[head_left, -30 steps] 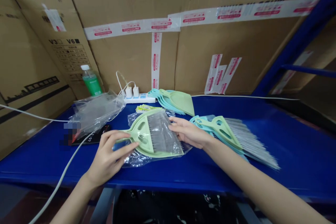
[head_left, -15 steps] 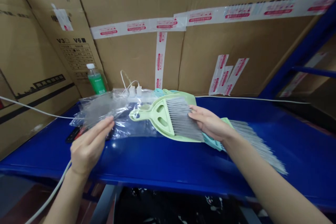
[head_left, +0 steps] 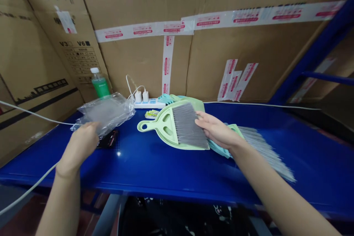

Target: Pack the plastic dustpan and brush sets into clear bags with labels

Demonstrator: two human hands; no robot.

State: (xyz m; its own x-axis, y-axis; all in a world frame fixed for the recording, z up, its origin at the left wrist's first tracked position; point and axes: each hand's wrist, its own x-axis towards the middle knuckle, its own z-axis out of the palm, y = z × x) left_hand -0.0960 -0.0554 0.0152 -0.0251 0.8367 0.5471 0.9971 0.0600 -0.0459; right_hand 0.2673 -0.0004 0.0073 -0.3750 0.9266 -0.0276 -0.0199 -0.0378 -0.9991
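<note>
A: Where to find the dustpan?

B: Over the middle of the desk, handle pointing left, wide end to the right. Matches the pale green of the brush lying on top, grey bristles fanned toward the wide edge.

A: Held by what?

B: By the right hand, clamped on the dustpan at its wide end, fingertips right beside the bristle ends.

A: And with the left hand?

B: Curled at the near edge of the clear plastic bags, left part of the desk. Looks blurred; cannot tell whether pinching the plastic or just touching it.

A: Anything near the bags?

B: Partly under them, a flat black object. Just behind, a bottle with green contents and a white cap. Farther right, a white power strip with two plugs, then small yellow labels in front of it.

A: And beyond the right hand?

B: More brushes, bristles pointing right, partly hidden by the wrist. Behind the held set, spare dustpans, near the cardboard.
</note>
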